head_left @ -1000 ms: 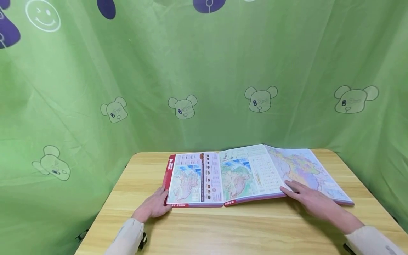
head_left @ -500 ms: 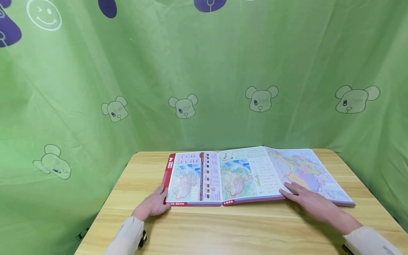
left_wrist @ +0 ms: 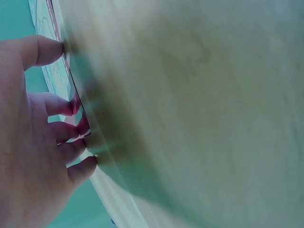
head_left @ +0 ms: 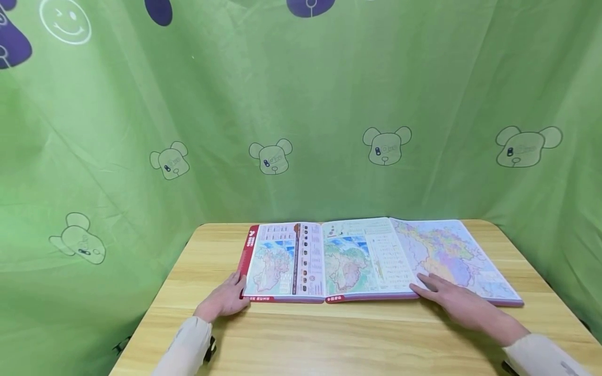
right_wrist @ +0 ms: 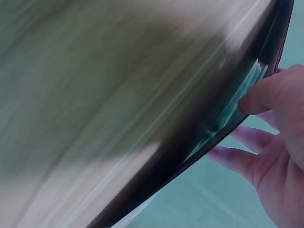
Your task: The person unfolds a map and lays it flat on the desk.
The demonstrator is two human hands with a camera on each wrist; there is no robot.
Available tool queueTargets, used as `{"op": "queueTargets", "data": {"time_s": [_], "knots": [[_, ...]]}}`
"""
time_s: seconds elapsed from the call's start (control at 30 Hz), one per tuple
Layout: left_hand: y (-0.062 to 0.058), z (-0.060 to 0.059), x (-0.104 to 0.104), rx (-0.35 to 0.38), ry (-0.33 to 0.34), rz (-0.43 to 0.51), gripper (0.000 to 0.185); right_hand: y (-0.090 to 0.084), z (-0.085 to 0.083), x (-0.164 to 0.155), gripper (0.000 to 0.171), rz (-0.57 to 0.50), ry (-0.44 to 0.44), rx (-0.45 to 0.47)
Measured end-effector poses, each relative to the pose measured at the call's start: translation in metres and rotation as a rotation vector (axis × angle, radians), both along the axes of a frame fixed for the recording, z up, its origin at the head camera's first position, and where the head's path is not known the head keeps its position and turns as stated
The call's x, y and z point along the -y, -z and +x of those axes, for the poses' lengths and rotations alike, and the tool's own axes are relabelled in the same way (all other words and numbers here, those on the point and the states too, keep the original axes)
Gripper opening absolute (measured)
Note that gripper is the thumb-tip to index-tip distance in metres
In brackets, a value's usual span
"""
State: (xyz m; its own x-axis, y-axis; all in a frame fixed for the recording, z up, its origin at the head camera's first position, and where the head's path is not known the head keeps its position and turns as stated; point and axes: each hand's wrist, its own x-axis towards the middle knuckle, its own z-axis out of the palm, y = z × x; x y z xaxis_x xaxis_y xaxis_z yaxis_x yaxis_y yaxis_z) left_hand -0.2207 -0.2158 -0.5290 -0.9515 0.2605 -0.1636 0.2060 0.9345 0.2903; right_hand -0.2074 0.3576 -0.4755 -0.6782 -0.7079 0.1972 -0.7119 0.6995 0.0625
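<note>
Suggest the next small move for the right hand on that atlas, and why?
Probably slide the right hand outward over the map page to flatten it. The open atlas lies on the table, its middle page slightly raised near the fold; the left hand rests against the near left corner, steadying it.

So that's one open map book (head_left: pixel 357 258) on one wooden table (head_left: pixel 329 339), two hands on it (left hand (head_left: pixel 224 301), right hand (head_left: pixel 458 300)), and one green curtain (head_left: pixel 301 115) with five outlined bears across the middle.
</note>
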Motion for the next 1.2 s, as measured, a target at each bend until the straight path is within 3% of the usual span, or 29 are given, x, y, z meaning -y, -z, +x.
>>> {"op": "queueTargets", "data": {"time_s": [0.3,0.57,0.87,1.2], "knots": [[0.0017,-0.0021,-0.0013,-0.007,-0.002,-0.004,0.074,-0.0021,-0.0009,-0.0008,0.049,0.009,0.008,0.051],[-0.0025,-0.0015,-0.0024,0.019,-0.021,-0.004,0.081,-0.0022,-0.0017,-0.0017,0.048,0.021,0.041,0.152],[-0.0027,-0.0013,-0.0022,-0.003,-0.013,-0.003,0.084,-0.0007,-0.0062,-0.005,0.066,0.054,0.023,0.154],[-0.0037,-0.0014,-0.004,0.008,-0.028,-0.001,0.084,-0.0013,-0.0075,-0.0041,0.064,0.069,0.014,0.178]]}}
